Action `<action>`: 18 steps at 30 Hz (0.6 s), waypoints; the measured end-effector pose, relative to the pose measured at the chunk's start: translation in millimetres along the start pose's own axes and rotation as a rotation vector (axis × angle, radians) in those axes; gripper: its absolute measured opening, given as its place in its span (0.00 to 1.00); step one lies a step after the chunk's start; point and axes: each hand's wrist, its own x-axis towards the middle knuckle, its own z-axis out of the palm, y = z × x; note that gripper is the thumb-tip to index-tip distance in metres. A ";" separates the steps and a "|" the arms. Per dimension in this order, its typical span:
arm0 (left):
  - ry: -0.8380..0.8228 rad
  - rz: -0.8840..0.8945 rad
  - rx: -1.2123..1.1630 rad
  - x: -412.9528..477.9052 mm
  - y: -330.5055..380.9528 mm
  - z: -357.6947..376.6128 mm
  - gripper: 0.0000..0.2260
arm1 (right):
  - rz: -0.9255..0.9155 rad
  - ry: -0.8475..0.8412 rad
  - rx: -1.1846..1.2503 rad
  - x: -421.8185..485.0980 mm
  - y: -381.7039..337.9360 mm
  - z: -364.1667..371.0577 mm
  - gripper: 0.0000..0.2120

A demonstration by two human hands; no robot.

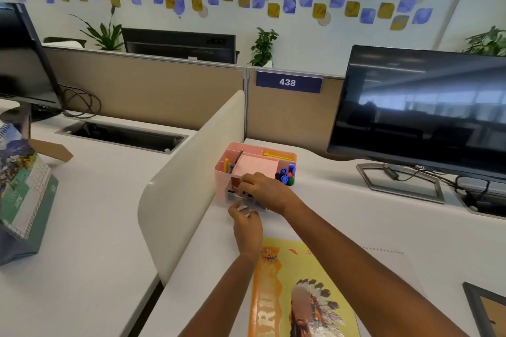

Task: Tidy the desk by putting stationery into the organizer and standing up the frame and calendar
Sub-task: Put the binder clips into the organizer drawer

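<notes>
From my head view I am reaching with my two hands toward the one pink organizer (pixel 222 186), which is standing on the counter (pixel 356 213) just beside the cream divider (pixel 191 172). My right hand (pixel 262 189) is curling its fingers down over the organizer's front low compartment; whether it is gripping anything I cannot tell, since the spot is blurred. My left hand (pixel 246 224), just in front of it, is pinching one small pale thing (pixel 242 208) at its fingertips. Inside the organizer I am seeing one pink pad (pixel 254 167) in the middle, one yellow pen (pixel 226 165) at the left and at least three blue-capped markers (pixel 286 174) at the right. One yellow book (pixel 295 290) is lying flat under my forearms. One dark frame (pixel 487 309) is lying at the lower right, only its corner showing. One spiral calendar (pixel 24 189) is leaning tilted on the neighbouring counter, well apart. Three monitors (pixel 421 109) are standing around.
</notes>
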 end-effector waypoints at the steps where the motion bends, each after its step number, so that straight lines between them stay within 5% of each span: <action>1: -0.006 0.000 0.002 0.0 -0.8 0.2 0.15 | 0.010 0.004 0.031 -0.8 1.7 1.8 0.18; 6: -0.025 -0.005 0.010 -2.4 -2.7 2.1 0.15 | 0.174 0.138 0.296 -6.8 1.9 5.3 0.15; 18: -0.180 0.190 0.225 -34.7 -18.7 12.2 0.16 | 0.407 0.489 0.366 -80.8 3.4 34.6 0.13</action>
